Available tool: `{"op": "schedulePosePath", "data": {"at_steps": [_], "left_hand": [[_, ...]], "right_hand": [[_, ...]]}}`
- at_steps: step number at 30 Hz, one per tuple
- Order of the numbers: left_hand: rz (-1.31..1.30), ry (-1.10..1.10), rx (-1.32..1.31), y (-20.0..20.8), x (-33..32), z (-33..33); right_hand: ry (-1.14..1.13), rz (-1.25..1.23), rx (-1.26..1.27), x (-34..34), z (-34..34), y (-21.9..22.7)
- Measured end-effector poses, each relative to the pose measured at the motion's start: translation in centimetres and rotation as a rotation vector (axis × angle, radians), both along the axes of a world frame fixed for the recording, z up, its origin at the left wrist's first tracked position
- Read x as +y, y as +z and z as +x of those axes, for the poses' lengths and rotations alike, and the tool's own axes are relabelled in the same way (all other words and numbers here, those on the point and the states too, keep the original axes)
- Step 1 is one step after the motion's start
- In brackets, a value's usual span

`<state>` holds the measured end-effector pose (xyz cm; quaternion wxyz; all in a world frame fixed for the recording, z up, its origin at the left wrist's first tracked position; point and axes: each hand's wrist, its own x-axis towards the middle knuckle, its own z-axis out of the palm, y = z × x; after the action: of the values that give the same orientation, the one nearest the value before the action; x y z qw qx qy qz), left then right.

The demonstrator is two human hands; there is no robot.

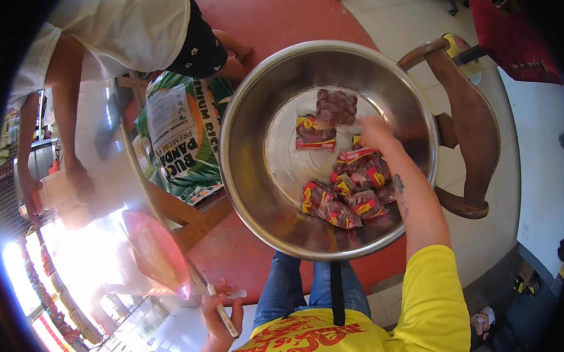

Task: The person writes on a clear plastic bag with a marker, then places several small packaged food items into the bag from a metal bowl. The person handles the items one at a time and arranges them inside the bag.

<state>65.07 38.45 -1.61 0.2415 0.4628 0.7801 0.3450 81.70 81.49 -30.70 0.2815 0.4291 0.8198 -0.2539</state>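
A large round steel basin [264, 229] holds several clear packs of dark reddish sausages with red and yellow labels. Most of them form a pile [360, 195] at the near right of its floor. Farther back lie a labelled pack [315, 136] and a plain-looking pack [336, 107], touching each other. My right hand [377, 133] is inside the basin, just right of these two packs and above the pile; its fingers are smeared by motion. Low at the left, my left hand [216, 311] is closed around a slim white pen [227, 319], with a small clear piece, perhaps its cap, at the fingers.
Left of the basin, a green and white rice sack [183, 134] rests by a wooden frame. A pink translucent bowl-like thing [156, 252] is nearer me. Another person [121, 34] stands at the far left, arms over a counter. A wooden chair [466, 134] is close on the right.
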Motion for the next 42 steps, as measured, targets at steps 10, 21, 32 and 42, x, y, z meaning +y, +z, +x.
{"op": "schedulePosePath", "data": {"at_steps": [10, 21, 32, 42], "left_hand": [[-0.036, 0.002, 0.051, -0.2, -0.9, -0.7], [-0.023, -0.03, 0.089, -0.6, -0.2, -0.7], [-0.009, 0.084, 0.079, -0.9, -0.3, -0.9], [0.005, 0.04, 0.063, -0.6, 1.5, -0.6]], "right_hand": [[0.368, -0.091, -0.14, -5.0, 7.2, -0.1], [-0.278, 0.013, 0.279, 0.1, -1.1, -0.9], [0.234, -0.042, -0.065, -5.4, 4.5, -3.9], [-0.815, -0.505, 0.729, 2.5, -3.1, 0.8]]}}
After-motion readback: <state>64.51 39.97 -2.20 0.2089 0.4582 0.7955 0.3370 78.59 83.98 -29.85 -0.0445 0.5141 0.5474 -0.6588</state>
